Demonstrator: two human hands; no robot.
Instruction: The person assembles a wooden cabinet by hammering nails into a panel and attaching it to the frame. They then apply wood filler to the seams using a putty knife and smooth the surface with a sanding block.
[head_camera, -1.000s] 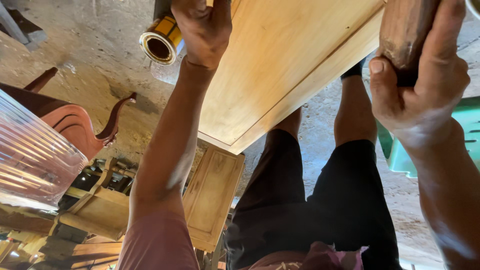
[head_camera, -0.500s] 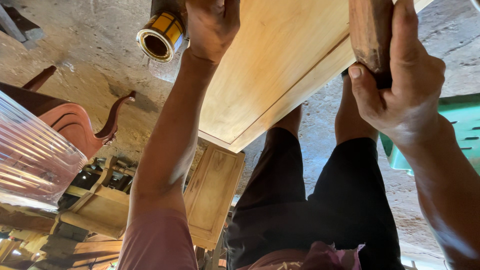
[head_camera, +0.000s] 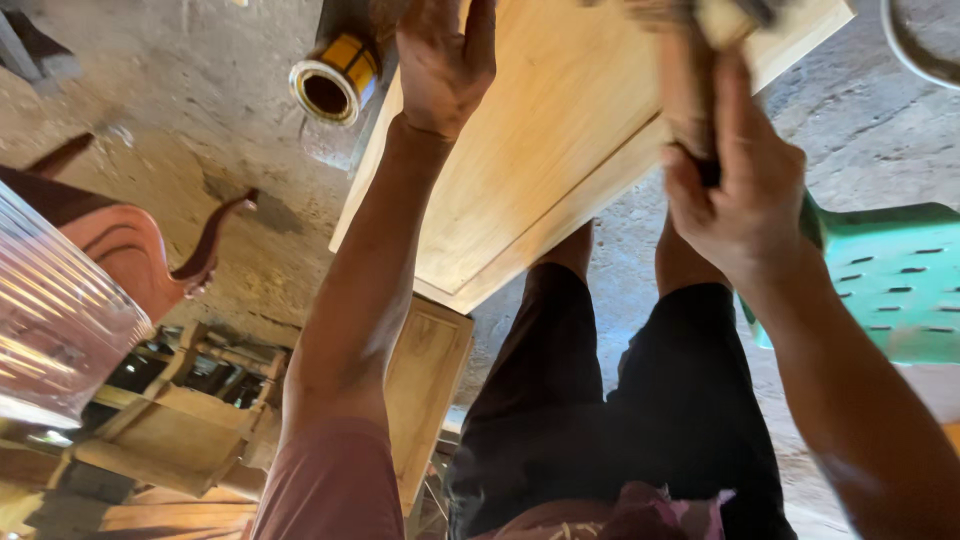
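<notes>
A light wooden panel (head_camera: 560, 130) lies tilted across the top of the head view, above my legs. My left hand (head_camera: 445, 60) rests on its upper left part, fingers together and pressed against the wood. My right hand (head_camera: 740, 190) is closed around a wooden-handled tool (head_camera: 695, 70), probably a brush, whose blurred head lies on the panel near its right edge. An open tin can with a yellow label (head_camera: 335, 82) stands on the floor just left of the panel, close to my left hand.
A green perforated plastic seat (head_camera: 890, 285) stands at the right. A second wooden panel (head_camera: 430, 385) lies on the floor below. At the left are a red-brown carved chair part (head_camera: 125, 250), a ribbed translucent object (head_camera: 50, 310) and stacked wooden frames (head_camera: 170, 430).
My right hand has carried the tool leftward across the panel, and it now blurs with motion. My left hand stays on the wood.
</notes>
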